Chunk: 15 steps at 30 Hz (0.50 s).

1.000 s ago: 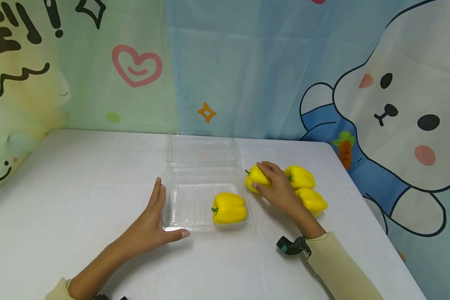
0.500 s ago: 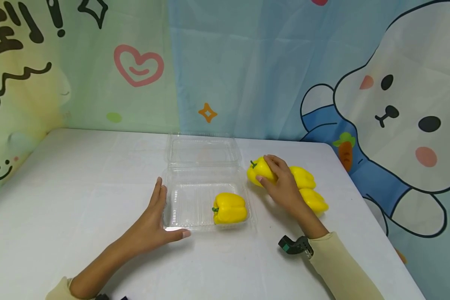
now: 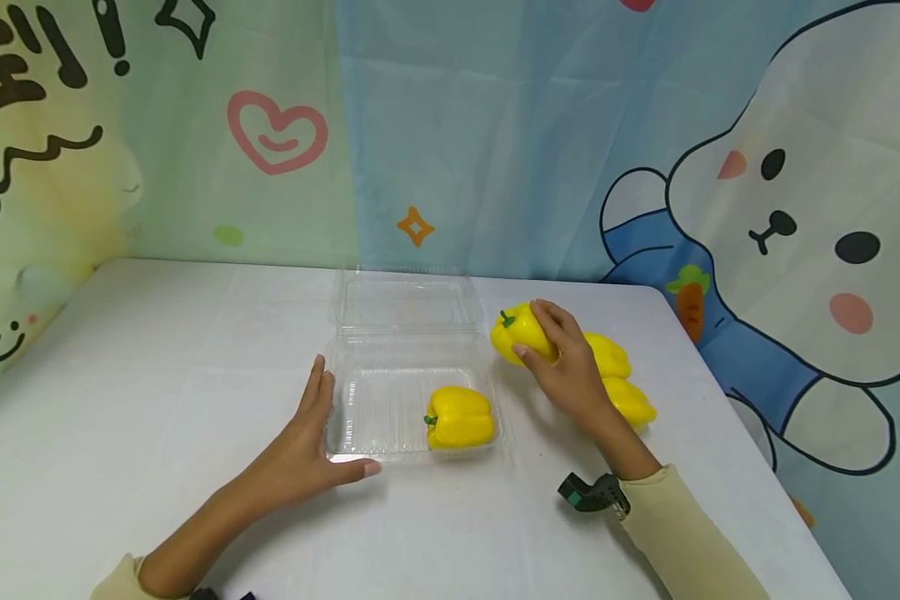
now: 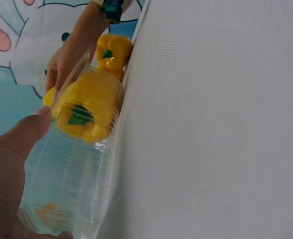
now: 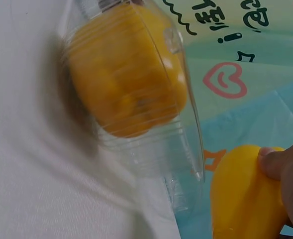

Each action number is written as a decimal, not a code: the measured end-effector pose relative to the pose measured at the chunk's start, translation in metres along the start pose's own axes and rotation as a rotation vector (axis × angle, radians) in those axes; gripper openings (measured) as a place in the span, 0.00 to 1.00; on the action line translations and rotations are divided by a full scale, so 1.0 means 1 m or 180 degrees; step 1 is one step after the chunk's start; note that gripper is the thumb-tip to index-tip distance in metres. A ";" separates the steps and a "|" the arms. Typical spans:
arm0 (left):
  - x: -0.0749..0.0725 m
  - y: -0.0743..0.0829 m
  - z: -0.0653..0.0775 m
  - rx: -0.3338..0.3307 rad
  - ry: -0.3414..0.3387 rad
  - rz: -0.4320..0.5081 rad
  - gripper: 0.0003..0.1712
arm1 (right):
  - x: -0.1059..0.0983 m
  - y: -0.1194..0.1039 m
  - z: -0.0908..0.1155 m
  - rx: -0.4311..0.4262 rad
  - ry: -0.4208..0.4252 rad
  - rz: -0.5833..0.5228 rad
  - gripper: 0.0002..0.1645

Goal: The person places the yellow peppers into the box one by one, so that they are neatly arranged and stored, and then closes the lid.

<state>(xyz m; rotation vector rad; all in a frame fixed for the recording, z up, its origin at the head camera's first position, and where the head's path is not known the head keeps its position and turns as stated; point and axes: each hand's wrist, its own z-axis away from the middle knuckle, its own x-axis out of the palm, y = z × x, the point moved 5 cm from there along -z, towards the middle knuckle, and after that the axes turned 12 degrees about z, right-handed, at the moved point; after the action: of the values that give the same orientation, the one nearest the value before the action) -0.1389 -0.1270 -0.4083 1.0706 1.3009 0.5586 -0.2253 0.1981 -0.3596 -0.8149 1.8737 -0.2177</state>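
Observation:
My right hand (image 3: pixel 566 371) grips a yellow bell pepper (image 3: pixel 521 333) with a green stem, lifted over the table to the right of a clear plastic clamshell box (image 3: pixel 378 408). In the right wrist view the thumb presses on the held pepper (image 5: pixel 245 194). Inside the box's right half another yellow bell pepper (image 3: pixel 460 418) lies on its side, stem to the left. My left hand (image 3: pixel 300 450) rests at the box's left side, fingers straight and thumb spread along the near edge. The left wrist view has that thumb (image 4: pixel 24 137) at the clear wall.
Two more yellow peppers, one farther back (image 3: pixel 607 357) and one nearer (image 3: pixel 630 402), lie behind the right hand. The box's lid (image 3: pixel 408 302) is folded back toward the printed curtain (image 3: pixel 480 150). A white cloth covers the table (image 3: pixel 157 375).
My right hand has raised the pepper off the table and carried it slightly back. The left hand and the box have stayed in place.

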 end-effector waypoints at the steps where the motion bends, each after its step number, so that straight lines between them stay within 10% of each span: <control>1: 0.000 0.000 0.000 -0.0001 0.0000 0.0002 0.78 | 0.000 -0.002 0.000 -0.0018 0.0006 -0.0009 0.38; 15: 0.000 0.002 -0.001 -0.0026 -0.0024 0.0040 0.77 | 0.005 -0.028 0.006 -0.0172 -0.0127 -0.0911 0.35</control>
<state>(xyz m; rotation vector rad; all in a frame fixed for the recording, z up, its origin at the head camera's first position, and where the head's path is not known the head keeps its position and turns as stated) -0.1390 -0.1261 -0.4069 1.0740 1.2850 0.5684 -0.2094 0.1754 -0.3521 -1.1167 1.7274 -0.3274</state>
